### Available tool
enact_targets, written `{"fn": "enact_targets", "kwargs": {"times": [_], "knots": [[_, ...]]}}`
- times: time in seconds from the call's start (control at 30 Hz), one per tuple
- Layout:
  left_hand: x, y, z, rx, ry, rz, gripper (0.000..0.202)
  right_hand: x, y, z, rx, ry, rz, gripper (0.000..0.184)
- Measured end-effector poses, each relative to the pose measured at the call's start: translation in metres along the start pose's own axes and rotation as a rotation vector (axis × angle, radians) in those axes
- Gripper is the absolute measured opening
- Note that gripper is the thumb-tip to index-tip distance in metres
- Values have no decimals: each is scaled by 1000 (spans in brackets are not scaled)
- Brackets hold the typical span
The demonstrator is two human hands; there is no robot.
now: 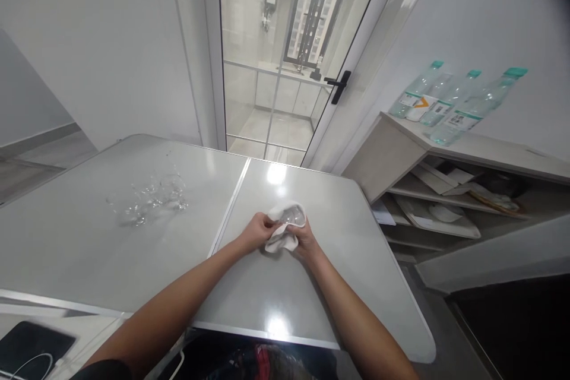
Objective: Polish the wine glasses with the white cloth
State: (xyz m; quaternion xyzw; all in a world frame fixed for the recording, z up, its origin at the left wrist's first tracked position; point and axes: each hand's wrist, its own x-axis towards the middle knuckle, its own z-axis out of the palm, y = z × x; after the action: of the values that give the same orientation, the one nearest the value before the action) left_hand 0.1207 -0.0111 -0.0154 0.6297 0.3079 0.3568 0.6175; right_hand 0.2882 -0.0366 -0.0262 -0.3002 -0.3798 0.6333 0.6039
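Observation:
Over the right half of a grey folding table (pixel 312 285), my two hands meet around a clear drinking glass (pixel 294 214) wrapped in a white cloth (pixel 279 241). My left hand (pixel 257 230) pinches the cloth against the glass from the left. From the right and below, my right hand (pixel 303 240) grips the glass, its fingers closed round it. Part of the glass is hidden by the cloth.
Several clear glasses (pixel 149 199) stand together on the left half of the table. A shelf unit (pixel 449 190) at the right carries several plastic water bottles (pixel 454 101) and papers. A glass door (pixel 285 53) stands behind the table. A dark phone with a white cable (pixel 31 350) lies at the lower left.

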Motion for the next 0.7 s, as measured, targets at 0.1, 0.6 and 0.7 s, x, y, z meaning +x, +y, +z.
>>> {"fn": "enact_targets", "kwargs": {"times": [0.1,0.6,0.7], "knots": [[0,-3,9,263,67,141,40,0,4,-1,62,68,5,47],[-5,13,6,-184,-236,-238,48,-12,-4,-16,54,-56,103,53],[-5,9,9,-32,11,-65,46,-10,4,-2,46,25,59,47]]}}
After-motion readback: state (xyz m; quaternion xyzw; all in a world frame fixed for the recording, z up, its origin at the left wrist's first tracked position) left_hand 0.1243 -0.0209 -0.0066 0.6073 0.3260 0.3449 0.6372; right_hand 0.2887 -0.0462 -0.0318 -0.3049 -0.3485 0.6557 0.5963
